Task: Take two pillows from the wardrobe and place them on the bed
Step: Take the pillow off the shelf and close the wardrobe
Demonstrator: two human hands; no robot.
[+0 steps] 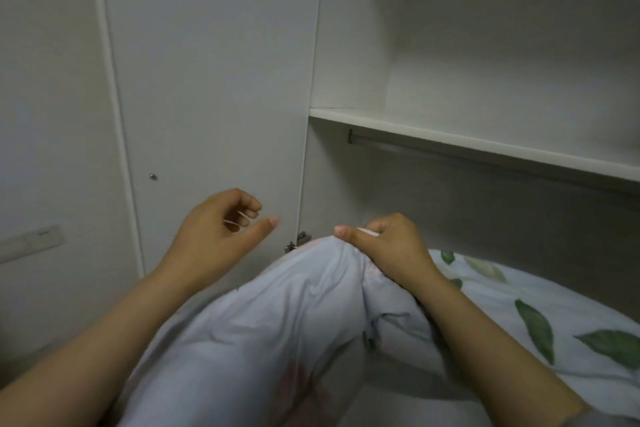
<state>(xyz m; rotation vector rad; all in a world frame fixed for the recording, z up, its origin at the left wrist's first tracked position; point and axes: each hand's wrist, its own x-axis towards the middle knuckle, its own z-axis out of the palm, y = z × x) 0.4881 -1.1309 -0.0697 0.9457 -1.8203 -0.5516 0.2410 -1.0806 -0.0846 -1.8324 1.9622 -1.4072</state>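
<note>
A pale blue pillow (294, 322) with a faint pink print bulges up in front of me, low in the centre of the view. My right hand (381, 243) pinches its top corner, thumb pointing left. A second pillow (554, 329), white with green leaves, lies behind my right forearm in the lower part of the wardrobe (450, 45). My left hand (221, 229) hovers left of the blue pillow, fingers loosely curled and apart, holding nothing.
The wardrobe's left door (214, 80) stands open beside my left hand, hinges at top and bottom. A white shelf (485, 142) with a hanging rail (450, 156) under it crosses above the pillows. A white wall is at far left.
</note>
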